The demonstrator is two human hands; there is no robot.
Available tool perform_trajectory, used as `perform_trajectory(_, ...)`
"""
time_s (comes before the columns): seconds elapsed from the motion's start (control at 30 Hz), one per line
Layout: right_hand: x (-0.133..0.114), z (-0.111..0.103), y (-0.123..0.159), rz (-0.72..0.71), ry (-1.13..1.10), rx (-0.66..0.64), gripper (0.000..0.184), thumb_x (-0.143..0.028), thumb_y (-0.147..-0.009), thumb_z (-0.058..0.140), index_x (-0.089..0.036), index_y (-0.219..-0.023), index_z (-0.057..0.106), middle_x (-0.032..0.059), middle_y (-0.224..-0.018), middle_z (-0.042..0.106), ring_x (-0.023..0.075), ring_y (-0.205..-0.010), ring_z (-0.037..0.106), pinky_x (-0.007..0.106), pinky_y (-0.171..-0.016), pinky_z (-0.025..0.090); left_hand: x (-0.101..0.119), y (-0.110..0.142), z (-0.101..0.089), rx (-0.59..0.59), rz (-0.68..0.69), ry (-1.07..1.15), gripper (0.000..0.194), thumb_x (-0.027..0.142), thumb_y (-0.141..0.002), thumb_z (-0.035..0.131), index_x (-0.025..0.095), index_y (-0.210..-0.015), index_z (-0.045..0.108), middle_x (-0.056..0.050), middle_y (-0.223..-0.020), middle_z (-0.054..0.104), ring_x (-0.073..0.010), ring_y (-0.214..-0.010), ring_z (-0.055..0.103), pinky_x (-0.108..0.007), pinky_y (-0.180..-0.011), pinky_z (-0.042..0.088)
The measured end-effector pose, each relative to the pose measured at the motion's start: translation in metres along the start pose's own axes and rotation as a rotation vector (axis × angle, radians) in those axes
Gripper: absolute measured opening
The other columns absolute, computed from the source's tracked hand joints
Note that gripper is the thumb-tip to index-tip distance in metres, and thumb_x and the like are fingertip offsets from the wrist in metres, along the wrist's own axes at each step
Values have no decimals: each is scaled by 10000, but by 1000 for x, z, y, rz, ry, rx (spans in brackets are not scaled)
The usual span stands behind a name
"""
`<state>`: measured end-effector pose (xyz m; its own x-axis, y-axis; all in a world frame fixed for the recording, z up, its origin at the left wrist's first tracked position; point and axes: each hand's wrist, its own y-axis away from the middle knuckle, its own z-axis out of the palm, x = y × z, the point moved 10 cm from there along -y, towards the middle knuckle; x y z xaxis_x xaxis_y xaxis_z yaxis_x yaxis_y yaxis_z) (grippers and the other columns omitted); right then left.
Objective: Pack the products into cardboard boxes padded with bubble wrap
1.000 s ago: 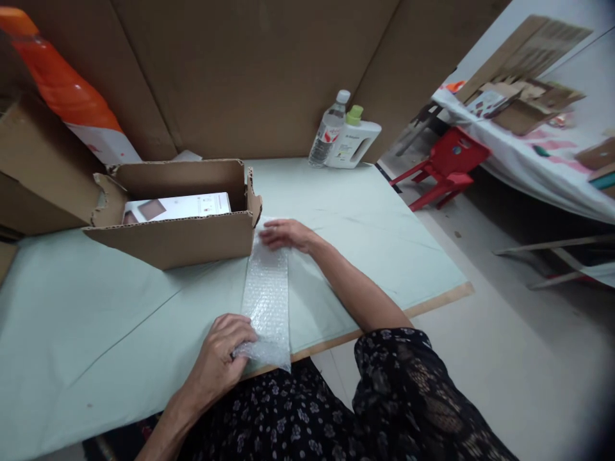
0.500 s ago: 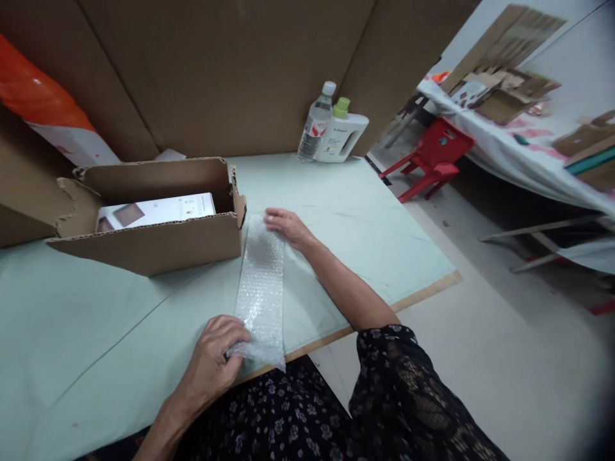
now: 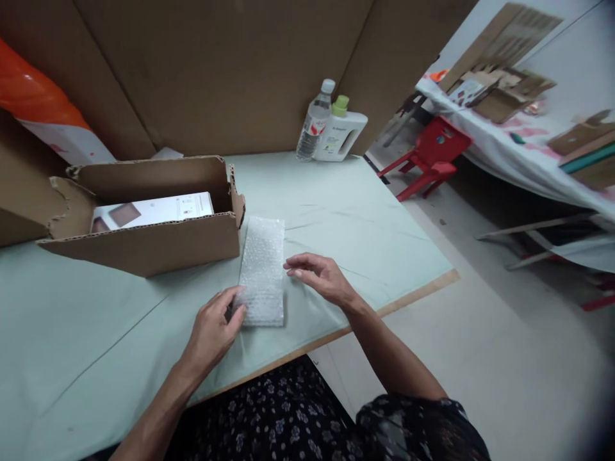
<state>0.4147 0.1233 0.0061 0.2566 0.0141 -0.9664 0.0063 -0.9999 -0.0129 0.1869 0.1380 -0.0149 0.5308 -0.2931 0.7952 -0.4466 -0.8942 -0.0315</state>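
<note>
A strip of bubble wrap (image 3: 263, 256) lies on the pale green table, its near end folded back over itself. My left hand (image 3: 217, 323) is at the left edge of that folded end, the wrap pinched between thumb and fingers. Just off the right edge of the strip is my right hand (image 3: 317, 276), open and holding nothing, its fingers pointing left. An open cardboard box (image 3: 192, 242) stands to the left of the strip, and inside it lies a white printed box (image 3: 158, 210).
At the back stand a clear water bottle (image 3: 314, 125) and a white jug with a green cap (image 3: 342, 136), against a cardboard wall (image 3: 230, 77). An orange-and-white item (image 3: 43, 96) leans at left. A red chair (image 3: 435, 150) is beyond the table's right edge.
The near end of the bubble wrap has been folded away from me, onto the strip. My left hand moved forward with it. My right hand left the far end and came back toward me.
</note>
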Motion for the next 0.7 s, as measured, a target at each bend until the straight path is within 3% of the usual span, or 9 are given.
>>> perform_trajectory(0.1,-12,15,21,-120,121,-5,230,-299,-934,660,-209,-1139,714,84,-1118,769,221,-1032,715,405,-897,572,-4,-12,3,0,-20,-92,364,306,-884,527,178,-1190,676,-61,-963,768,-201,-771,689,-317,-717,540)
perform_trajectory(0.2,-27,52,39,-346,399,-106,337,-293,-904,696,-212,-1230,669,121,-1280,712,268,-1195,648,474,-1001,515,-9,-16,5,40,-19,-189,394,291,-876,520,166,-1219,670,-81,-965,770,-223,-794,698,-341,-760,549)
perform_trajectory(0.33,-19,92,49,-472,733,-196,390,-264,-869,719,-181,-1241,639,153,-1347,664,316,-1220,602,489,-965,492,-6,-15,9,79,46,-228,408,272,-885,525,152,-1250,663,-98,-985,770,-234,-825,706,-355,-796,558)
perform_trajectory(0.43,-19,93,49,-491,791,-98,294,-227,-902,662,-188,-1193,641,141,-1282,693,296,-1139,621,454,-909,487,1,-14,8,108,103,-165,394,274,-907,529,141,-1252,664,-97,-988,771,-225,-832,711,-346,-799,564)
perform_trajectory(0.57,-33,85,54,-547,728,-1,304,-337,-910,664,-205,-1181,627,144,-1303,672,285,-1142,613,450,-932,463,7,-15,-2,152,119,-31,369,307,-940,531,141,-1242,663,-98,-1066,774,-204,-884,726,-308,-803,570)
perform_trajectory(0.7,-35,78,58,-549,716,27,337,-377,-901,680,-203,-1184,622,144,-1327,657,285,-1182,598,447,-960,443,0,-22,8,54,50,-119,397,278,-917,547,149,-1278,653,-76,-968,780,-212,-806,723,-321,-757,575)
